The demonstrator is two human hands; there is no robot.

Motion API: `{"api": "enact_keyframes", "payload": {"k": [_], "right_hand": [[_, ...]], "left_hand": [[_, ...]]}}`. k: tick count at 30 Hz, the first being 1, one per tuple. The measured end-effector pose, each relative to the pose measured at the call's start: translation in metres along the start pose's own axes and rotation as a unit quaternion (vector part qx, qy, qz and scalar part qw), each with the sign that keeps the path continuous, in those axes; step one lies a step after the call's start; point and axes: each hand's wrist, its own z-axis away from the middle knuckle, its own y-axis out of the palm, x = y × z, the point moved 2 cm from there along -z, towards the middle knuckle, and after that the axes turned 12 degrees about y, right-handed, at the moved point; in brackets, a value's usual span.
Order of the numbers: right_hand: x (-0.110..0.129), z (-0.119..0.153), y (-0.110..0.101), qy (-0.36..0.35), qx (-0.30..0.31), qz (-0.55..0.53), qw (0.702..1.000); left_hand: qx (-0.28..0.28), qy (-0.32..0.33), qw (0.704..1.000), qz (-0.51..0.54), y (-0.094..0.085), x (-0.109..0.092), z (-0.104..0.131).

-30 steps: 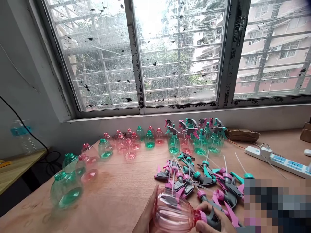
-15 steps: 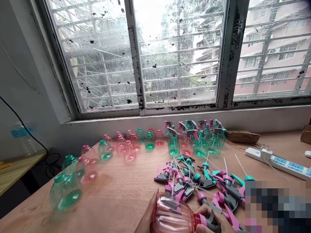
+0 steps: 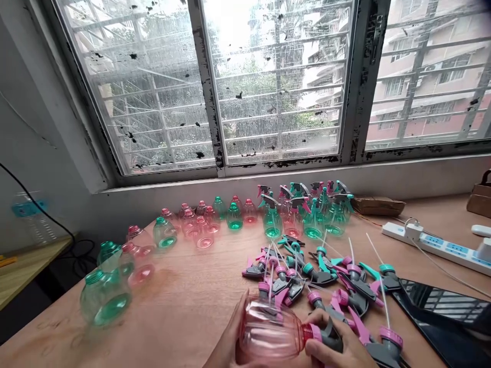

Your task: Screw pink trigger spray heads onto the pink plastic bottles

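A clear pink spray bottle (image 3: 270, 329) lies on its side between my hands at the bottom of the head view, its neck pointing right. My left hand (image 3: 230, 332) is wrapped around the bottle's base end. My right hand (image 3: 341, 347) grips the pink-collared grey spray head (image 3: 326, 335) at the neck. The collar sits against the bottle's neck; how tightly it is threaded I cannot tell. Just beyond the bottle lies a heap of loose spray heads (image 3: 293, 289), pink-grey and green-grey, with thin white tubes sticking up.
Open-topped green bottles (image 3: 105, 301) and pink bottles (image 3: 203, 235) stand along the left and back of the wooden table (image 3: 184, 301). Bottles with spray heads fitted (image 3: 272, 222) stand by the window wall. At right are a power strip (image 3: 441, 248), a black tablet-like slab (image 3: 441, 317) and brown packaging (image 3: 378, 206).
The view has shifted slightly, with more of the table's right side showing. Both hands keep holding the pink spray bottle and its spray head in nearly the same pose.
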Motion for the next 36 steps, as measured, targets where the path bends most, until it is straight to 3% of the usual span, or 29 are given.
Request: {"api": "enact_keyframes", "payload": {"k": [5, 9, 12, 16, 20, 25, 31, 36], "right_hand": [[0.002, 0.005, 0.001, -0.009, -0.009, -0.009, 1.0], [0.01, 0.01, -0.001, -0.054, -0.056, 0.036, 0.996], [0.012, 0.012, -0.002, -0.041, -0.068, 0.038, 0.996], [0.011, 0.013, -0.001, 0.008, -0.056, 0.015, 0.998], [0.015, 0.014, 0.002, -0.006, -0.052, 0.011, 0.999], [0.018, 0.015, 0.001, -0.037, -0.074, 0.036, 0.996], [0.016, 0.015, 0.002, -0.007, -0.056, 0.015, 0.998], [0.016, 0.016, 0.001, -0.02, -0.08, 0.03, 0.996]], "left_hand": [[-0.024, 0.049, 0.993, -0.108, 0.005, -0.011, 0.014], [-0.029, 0.03, 0.996, -0.078, 0.011, -0.022, 0.015], [-0.004, 0.033, 0.997, -0.065, 0.012, -0.026, 0.014], [-0.015, 0.029, 0.996, -0.088, 0.009, -0.024, 0.012], [-0.025, 0.041, 0.995, -0.092, 0.008, -0.02, 0.013], [-0.027, 0.0, 0.996, -0.079, 0.006, -0.021, 0.017], [-0.011, 0.025, 0.992, -0.127, 0.003, -0.02, 0.018], [-0.009, 0.024, 0.994, -0.11, 0.002, -0.011, 0.02]]}}
